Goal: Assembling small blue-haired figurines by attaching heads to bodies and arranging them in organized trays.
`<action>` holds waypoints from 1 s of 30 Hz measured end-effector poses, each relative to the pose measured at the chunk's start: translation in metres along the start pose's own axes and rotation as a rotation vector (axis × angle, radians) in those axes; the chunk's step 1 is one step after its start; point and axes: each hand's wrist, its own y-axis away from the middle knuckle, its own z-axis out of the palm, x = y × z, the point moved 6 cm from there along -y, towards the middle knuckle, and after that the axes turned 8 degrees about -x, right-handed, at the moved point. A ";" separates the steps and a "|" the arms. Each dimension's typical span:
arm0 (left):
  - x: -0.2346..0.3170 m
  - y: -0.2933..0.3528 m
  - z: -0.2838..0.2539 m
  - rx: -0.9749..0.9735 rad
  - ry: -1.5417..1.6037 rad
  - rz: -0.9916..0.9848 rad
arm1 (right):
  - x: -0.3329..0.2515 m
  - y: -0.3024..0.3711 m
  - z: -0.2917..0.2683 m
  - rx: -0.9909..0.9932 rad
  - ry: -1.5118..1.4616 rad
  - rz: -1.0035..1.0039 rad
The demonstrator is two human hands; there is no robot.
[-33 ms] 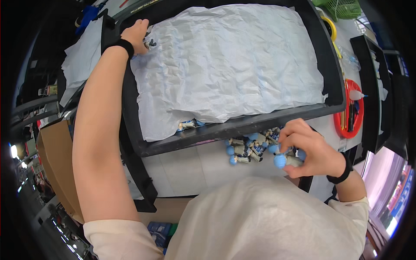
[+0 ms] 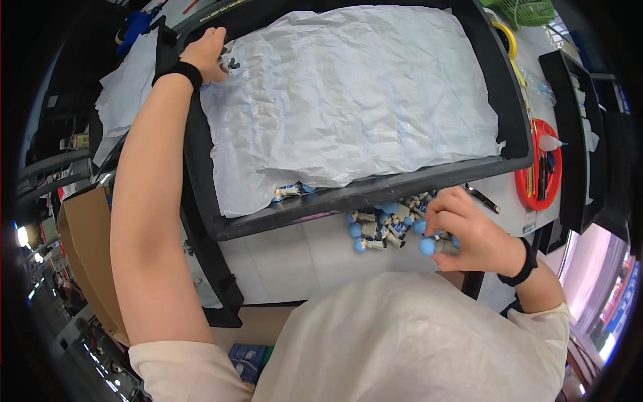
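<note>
A large black tray (image 2: 375,186) lies before me, its inside mostly covered by a crumpled white sheet (image 2: 362,94). At its far left corner my left hand (image 2: 204,55) has its fingers curled round a small figurine (image 2: 229,63), whose dark feet stick out over the sheet. My right hand (image 2: 463,229) is closed on a blue-headed figurine (image 2: 429,246) in front of the tray's near edge; the fingers hide part of it. Just left of that hand is a pile of similar figurines (image 2: 378,231). Another figurine (image 2: 289,191) peeks out beneath the sheet's near edge.
To the right stand a red oval dish (image 2: 520,187) with tools and a small bottle (image 2: 549,143), and a black bin (image 2: 569,161). A dark slim tool (image 2: 483,199) lies by my right hand. On the left are white sheets (image 2: 124,100) and a cardboard box (image 2: 87,248).
My right hand has shifted slightly left with its figurine, uncovering the dark slim tool behind it. My left hand has moved a little up and to the left.
</note>
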 end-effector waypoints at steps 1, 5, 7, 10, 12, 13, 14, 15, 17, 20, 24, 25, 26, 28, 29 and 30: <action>0.001 0.010 -0.014 0.063 0.033 0.010 | 0.007 0.004 0.017 0.025 0.174 0.002; 0.051 0.090 -0.081 0.337 0.227 0.150 | 0.044 0.010 0.049 0.131 0.431 0.084; 0.093 0.143 -0.101 0.337 0.459 0.139 | 0.060 0.012 0.051 0.149 0.449 0.127; 0.163 0.212 -0.097 0.183 0.681 0.349 | 0.079 0.015 0.056 0.148 0.417 0.071; 0.210 0.242 -0.066 -0.095 0.769 0.413 | 0.080 0.016 0.054 0.125 0.423 0.034; 0.231 0.256 -0.050 -0.186 0.807 0.399 | 0.075 0.013 0.052 0.104 0.426 0.004; 0.249 0.266 -0.024 -0.269 0.817 0.397 | 0.070 0.010 0.052 0.098 0.438 -0.029; 0.266 0.275 0.002 -0.347 0.825 0.388 | 0.066 0.008 0.055 0.084 0.454 -0.012; 0.291 0.275 0.045 -0.334 0.697 0.352 | 0.058 0.006 0.055 0.060 0.522 0.027; 0.309 0.270 0.082 -0.293 0.561 0.232 | 0.034 0.004 0.051 -0.056 0.605 0.076; 0.321 0.262 0.094 -0.052 0.494 0.111 | -0.008 -0.007 0.022 0.024 0.461 -0.102; 0.320 0.264 0.098 -0.037 0.498 0.093 | -0.019 -0.013 0.012 0.059 0.282 -0.173; 0.317 0.266 0.096 -0.009 0.527 0.111 | -0.037 -0.028 -0.001 0.121 0.286 -0.257; 0.315 0.273 0.106 0.061 0.565 0.140 | -0.052 -0.068 -0.022 0.135 0.315 -0.306; 0.314 0.273 0.109 0.071 0.575 0.135 | -0.054 -0.092 -0.033 0.171 0.324 -0.351; 0.312 0.276 0.109 0.118 0.570 0.161 | -0.055 -0.121 -0.041 0.170 0.316 -0.325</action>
